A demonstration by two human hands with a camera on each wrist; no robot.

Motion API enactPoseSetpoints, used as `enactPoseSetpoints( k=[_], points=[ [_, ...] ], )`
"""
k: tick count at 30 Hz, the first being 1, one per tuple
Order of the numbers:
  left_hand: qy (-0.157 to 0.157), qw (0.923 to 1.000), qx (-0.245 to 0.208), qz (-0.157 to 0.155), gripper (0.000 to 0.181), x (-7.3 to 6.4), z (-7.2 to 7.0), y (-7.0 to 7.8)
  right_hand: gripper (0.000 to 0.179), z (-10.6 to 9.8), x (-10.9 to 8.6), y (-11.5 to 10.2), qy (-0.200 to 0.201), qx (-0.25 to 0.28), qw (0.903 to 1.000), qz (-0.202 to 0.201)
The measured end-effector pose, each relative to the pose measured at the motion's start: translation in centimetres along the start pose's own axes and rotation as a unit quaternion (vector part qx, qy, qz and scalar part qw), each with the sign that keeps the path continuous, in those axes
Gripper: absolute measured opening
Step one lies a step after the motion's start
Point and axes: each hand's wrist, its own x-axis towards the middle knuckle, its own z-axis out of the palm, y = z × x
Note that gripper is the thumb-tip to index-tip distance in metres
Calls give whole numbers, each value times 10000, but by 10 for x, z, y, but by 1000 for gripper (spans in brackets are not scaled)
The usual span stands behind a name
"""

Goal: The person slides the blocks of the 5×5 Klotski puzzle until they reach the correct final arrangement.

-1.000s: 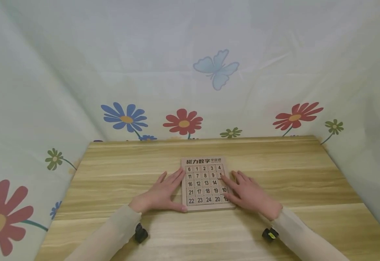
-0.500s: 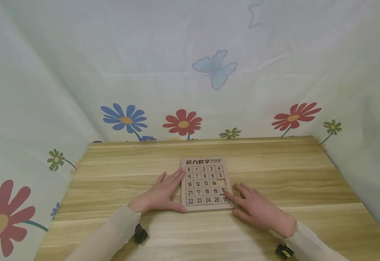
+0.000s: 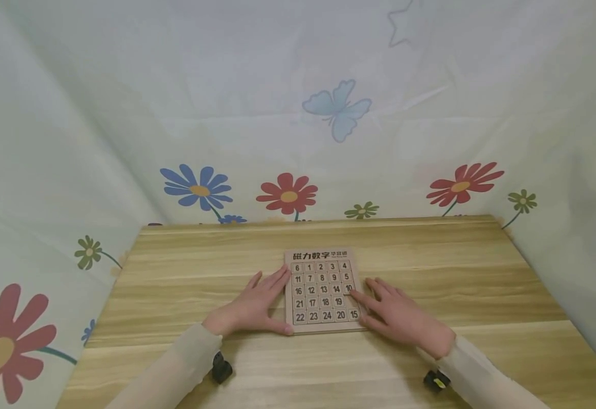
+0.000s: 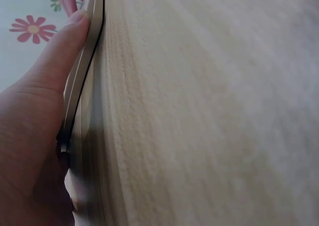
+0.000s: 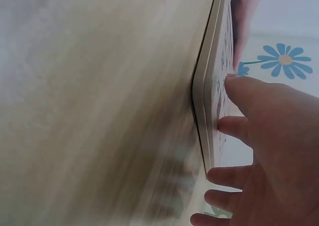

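Observation:
A tan number slide puzzle (image 3: 323, 328) lies flat on the table, its numbered tiles in a square grid below printed characters. The bare slot is at the right end of the fourth row, beside tile 19 (image 3: 338, 301). My left hand (image 3: 249, 307) rests along the puzzle's left side, fingers extended at the upper part and thumb on the lower left corner. My right hand (image 3: 400, 315) is at the right side, index fingertip at the lower edge of tile 10 (image 3: 349, 288). Its thumb is near tile 15 (image 3: 354, 314); in the right wrist view the other fingers (image 5: 229, 176) are spread by the edge.
The wood-grain table (image 3: 216, 244) extends around the puzzle to a light cloth backdrop (image 3: 226, 85) printed with flowers and a butterfly. Black wrist devices are strapped at the left wrist (image 3: 221, 368) and the right wrist (image 3: 437, 380).
My right index finger has moved from tile 5 down to tile 10, then upward. Tile 10 has slid up one row, so the bare slot is now below it. The left hand stays put.

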Motion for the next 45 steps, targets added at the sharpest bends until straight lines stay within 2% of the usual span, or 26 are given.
enactPoseSetpoints(
  k=[5,12,19,25,27,32,36,45],
  points=[
    [1,10000,-23,18,136,-2,0,0,55,-1,-13,-4,-142,-194,9996,-148],
    [-1,10000,-28,35,135,-3,-2,1,55,-3,-32,-10,-345,-114,9989,-303],
    [22,9999,-68,71,135,-2,-3,2,58,2,-28,-8,-225,49,9997,27],
    [15,9999,-85,125,134,-1,-2,3,58,4,-22,-6,-87,-30,9999,88],
    [-5,9999,-114,112,134,-1,-2,3,58,4,-21,-8,-38,-120,9999,23],
    [-36,9998,-158,85,134,-2,-2,3,57,6,-20,-19,149,-301,9985,-422],
    [0,9999,-140,96,134,-2,-2,3,57,8,-20,-26,111,-401,9972,-619],
    [42,9998,-152,101,134,-3,-6,4,55,4,-35,-20,-20,-373,9991,-185]
  ],
)
